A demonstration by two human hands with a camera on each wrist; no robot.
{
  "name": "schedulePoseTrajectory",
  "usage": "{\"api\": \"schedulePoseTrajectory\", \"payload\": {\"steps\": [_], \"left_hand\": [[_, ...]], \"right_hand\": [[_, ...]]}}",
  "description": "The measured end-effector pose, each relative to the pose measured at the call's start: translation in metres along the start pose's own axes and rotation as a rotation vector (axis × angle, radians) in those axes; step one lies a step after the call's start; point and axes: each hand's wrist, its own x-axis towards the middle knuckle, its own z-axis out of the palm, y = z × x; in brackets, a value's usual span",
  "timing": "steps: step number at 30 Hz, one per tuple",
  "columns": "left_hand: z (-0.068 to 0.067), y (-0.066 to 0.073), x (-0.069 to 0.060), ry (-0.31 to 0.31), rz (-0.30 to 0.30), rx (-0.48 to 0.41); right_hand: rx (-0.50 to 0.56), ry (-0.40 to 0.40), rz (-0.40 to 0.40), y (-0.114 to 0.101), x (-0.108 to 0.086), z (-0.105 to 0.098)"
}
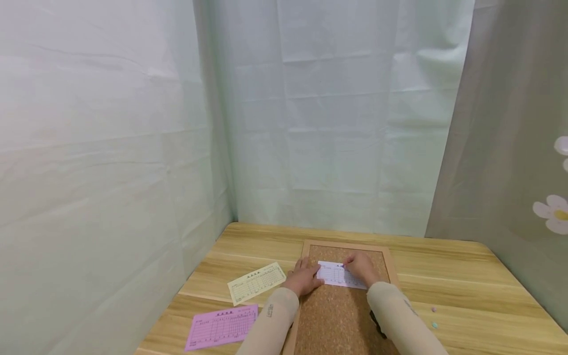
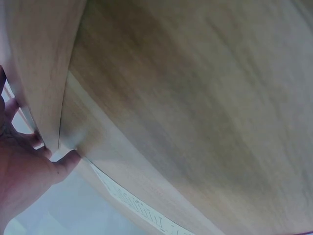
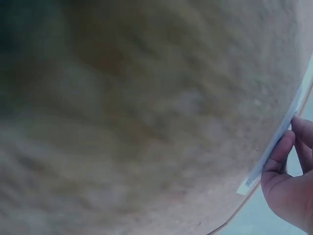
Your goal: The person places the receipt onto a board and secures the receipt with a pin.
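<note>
A white printed form [image 1: 330, 274] lies on the upper part of a wood-framed cork board [image 1: 330, 315]. My left hand [image 1: 305, 277] rests over the board's left frame, its thumb and fingers spread, with fingertips at the form's left edge. In the left wrist view that hand [image 2: 24, 166] lies along the frame [image 2: 41, 73]. At the form's top edge, my right hand [image 1: 361, 267] pinches a tiny purple pushpin [image 1: 343, 265], mostly hidden by the fingertips. The right wrist view shows the fingers of this hand [image 3: 288, 181] against the form [image 3: 252, 182]; the pin cannot be made out there.
Left of the board, a yellow form [image 1: 257, 283] and a pink form [image 1: 222, 326] lie on the wooden table [image 1: 466, 276]. To the right are a small purple piece [image 1: 434, 309] and a teal one [image 1: 435, 325]. Pale curtains [image 1: 333, 123] surround the table.
</note>
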Motion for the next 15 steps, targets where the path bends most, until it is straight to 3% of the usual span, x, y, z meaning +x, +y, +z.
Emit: {"api": "schedulePoseTrajectory", "payload": {"steps": [7, 15], "left_hand": [[0.000, -0.001, 0.006, -0.004, 0.030, -0.006], [-0.008, -0.004, 0.010, -0.035, 0.040, -0.020]], "right_hand": [[0.003, 0.055, -0.100, 0.005, -0.006, -0.009], [0.025, 0.050, -0.028, 0.006, -0.006, -0.025]]}}
